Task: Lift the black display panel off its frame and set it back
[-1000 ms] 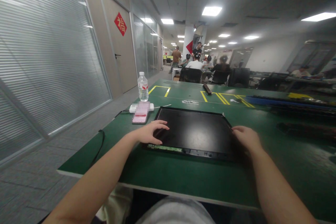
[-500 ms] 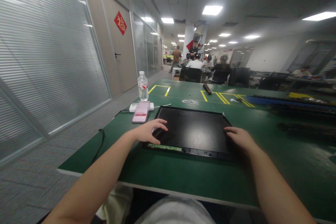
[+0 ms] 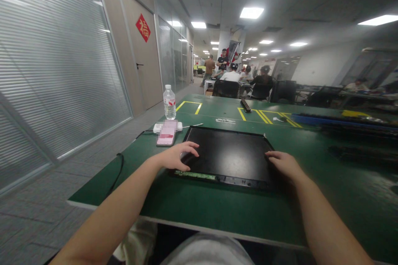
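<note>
A flat black display panel [image 3: 226, 149] lies on the green table in front of me, its dark screen facing up. Along its near edge runs a narrow green circuit board [image 3: 195, 175] at the left. My left hand [image 3: 177, 156] rests at the panel's left edge, open, thumb and fingers spread apart over the frame and screen. At the right edge is my right hand [image 3: 285, 163], its fingers stretched out with the tips over the border; its underside is hidden. Neither hand lifts the panel.
Left of the panel, a phone [image 3: 166, 134] leans by a white power strip [image 3: 158, 127], near a water bottle [image 3: 169, 103]. A dark slim part [image 3: 245, 105] lies at the back. Blue and black items [image 3: 336, 121] line the right. People sit beyond the table [image 3: 202, 203].
My hands and the panel stay almost exactly where they were. In the background, a standing person has shifted slightly to the left.
</note>
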### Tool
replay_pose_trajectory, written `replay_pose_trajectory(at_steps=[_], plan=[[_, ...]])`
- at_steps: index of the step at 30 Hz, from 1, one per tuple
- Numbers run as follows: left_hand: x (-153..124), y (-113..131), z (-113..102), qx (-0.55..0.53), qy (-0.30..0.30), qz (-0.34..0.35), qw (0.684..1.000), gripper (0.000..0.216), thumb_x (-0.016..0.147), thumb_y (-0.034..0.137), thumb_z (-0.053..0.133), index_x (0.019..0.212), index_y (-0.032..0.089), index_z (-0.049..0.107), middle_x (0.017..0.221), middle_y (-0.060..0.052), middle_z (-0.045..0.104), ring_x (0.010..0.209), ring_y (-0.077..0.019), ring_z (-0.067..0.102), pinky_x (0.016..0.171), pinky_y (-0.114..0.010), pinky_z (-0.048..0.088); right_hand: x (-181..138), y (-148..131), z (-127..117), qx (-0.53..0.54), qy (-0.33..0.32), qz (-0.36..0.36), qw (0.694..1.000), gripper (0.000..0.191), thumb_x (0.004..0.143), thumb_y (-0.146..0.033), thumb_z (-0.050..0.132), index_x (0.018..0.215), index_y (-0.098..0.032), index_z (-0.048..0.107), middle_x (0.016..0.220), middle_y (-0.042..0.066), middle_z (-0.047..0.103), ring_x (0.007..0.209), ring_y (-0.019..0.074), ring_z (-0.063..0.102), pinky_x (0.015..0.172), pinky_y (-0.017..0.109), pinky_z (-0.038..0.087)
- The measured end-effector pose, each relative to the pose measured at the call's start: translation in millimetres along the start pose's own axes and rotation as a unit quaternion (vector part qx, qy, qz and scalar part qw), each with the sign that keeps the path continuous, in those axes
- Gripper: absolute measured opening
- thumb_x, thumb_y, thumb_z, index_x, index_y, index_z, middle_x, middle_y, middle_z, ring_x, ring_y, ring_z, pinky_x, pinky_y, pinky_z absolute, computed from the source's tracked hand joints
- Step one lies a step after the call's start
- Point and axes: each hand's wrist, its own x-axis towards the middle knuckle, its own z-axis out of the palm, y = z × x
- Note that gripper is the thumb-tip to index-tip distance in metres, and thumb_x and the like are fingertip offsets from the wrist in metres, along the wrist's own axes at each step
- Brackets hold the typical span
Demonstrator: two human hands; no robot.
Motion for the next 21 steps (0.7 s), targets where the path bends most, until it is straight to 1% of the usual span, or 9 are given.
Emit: replay_pose_trajectory(at_steps=[3,5,8,11,14,17,21], plan=[[1,-1,2,0.011,0.012,-0.017,1.000,0.044,0.074,0.033,0.076,0.116,0.023,0.070,0.146,-0.011,0.052,0.133,-0.0300,0.051,0.113,-0.042,0.038,-1,-2,-1,0.003,0.021,-0.002,1.000,0.030,0.077,-0.026,0.060,0.099,-0.027,0.081,0.109,0.003,0.076,0.104,0.0246,0.067,0.091,0.032,0.050],[2,-4,5,0.029,0.038,-0.042,0.998,0.041,0.078,0.036,0.071,0.117,0.021,0.070,0.143,-0.012,0.053,0.131,-0.0299,0.053,0.112,-0.043,0.039,-1,-2,-2,0.004,0.041,0.004,0.999,0.031,0.078,-0.025,0.059,0.100,-0.026,0.081,0.107,0.004,0.076,0.101,0.0235,0.068,0.088,0.030,0.050],[6,-13,9,0.073,0.105,-0.094,0.987,0.040,0.083,0.033,0.064,0.118,0.016,0.069,0.141,-0.017,0.053,0.130,-0.0307,0.053,0.112,-0.043,0.040,1,1,-5,-0.012,0.070,0.037,0.997,0.034,0.079,-0.024,0.056,0.103,-0.024,0.080,0.105,0.006,0.076,0.097,0.0235,0.068,0.085,0.030,0.049],[9,-22,11,0.121,0.140,-0.153,0.971,0.039,0.084,0.029,0.059,0.119,0.012,0.070,0.135,-0.019,0.057,0.127,-0.0320,0.055,0.111,-0.043,0.042,4,7,-8,-0.028,0.073,0.063,0.995,0.035,0.078,-0.026,0.056,0.104,-0.021,0.080,0.106,0.008,0.075,0.098,0.0251,0.068,0.085,0.031,0.049],[10,-28,11,0.147,0.141,-0.190,0.960,0.037,0.085,0.023,0.055,0.115,0.011,0.072,0.130,-0.020,0.062,0.123,-0.0323,0.058,0.110,-0.043,0.043,6,14,-8,-0.033,0.043,0.087,0.995,0.035,0.077,-0.025,0.057,0.102,-0.022,0.080,0.105,0.008,0.076,0.097,0.0256,0.068,0.081,0.031,0.050],[12,-30,11,0.153,0.125,-0.194,0.961,0.036,0.086,0.018,0.051,0.114,0.010,0.073,0.124,-0.019,0.066,0.117,-0.0309,0.062,0.107,-0.042,0.046,8,19,-5,-0.032,0.017,0.104,0.994,0.035,0.075,-0.023,0.058,0.101,-0.023,0.080,0.104,0.007,0.077,0.095,0.0255,0.070,0.077,0.030,0.051],[13,-29,12,0.166,0.118,-0.200,0.959,0.040,0.085,0.012,0.046,0.116,0.009,0.073,0.124,-0.019,0.067,0.117,-0.0292,0.063,0.107,-0.039,0.046,12,26,2,-0.019,0.010,0.103,0.994,0.037,0.071,-0.018,0.059,0.101,-0.023,0.080,0.103,0.007,0.077,0.094,0.0247,0.071,0.075,0.029,0.052]])
